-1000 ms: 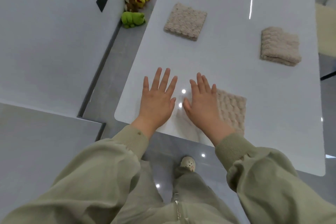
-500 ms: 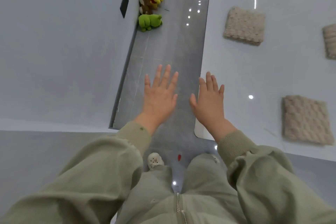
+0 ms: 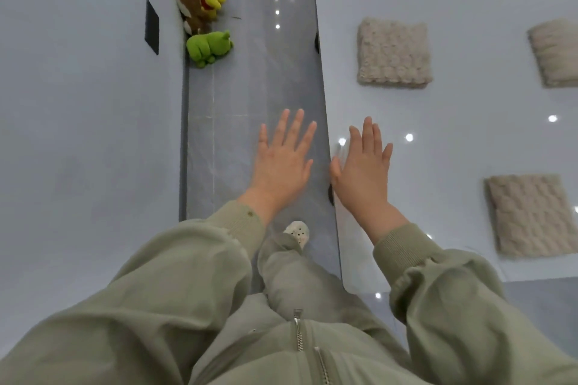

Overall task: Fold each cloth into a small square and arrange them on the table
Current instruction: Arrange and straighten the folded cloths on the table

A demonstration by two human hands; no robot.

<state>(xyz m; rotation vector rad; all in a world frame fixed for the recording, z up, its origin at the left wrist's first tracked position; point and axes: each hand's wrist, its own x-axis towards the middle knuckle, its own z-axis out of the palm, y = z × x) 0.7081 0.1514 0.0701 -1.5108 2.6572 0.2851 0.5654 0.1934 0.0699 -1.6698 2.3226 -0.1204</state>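
Beige bobbled cloths (image 3: 393, 51), glossy white table (image 3: 469, 122), green plush (image 3: 209, 46)

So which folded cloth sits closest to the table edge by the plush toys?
The cloth straight ahead of the right hand; the other two lie farther right.

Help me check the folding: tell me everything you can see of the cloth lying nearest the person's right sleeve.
The cloth is beige with a knobbly, bubble-like weave and looks soft and thick. It is folded into a rough square and lies flat, slightly turned, on the glossy white table near its front edge. Its right side reaches the picture's edge. Only the table touches it; the right hand, fingers straight, is apart to its left.
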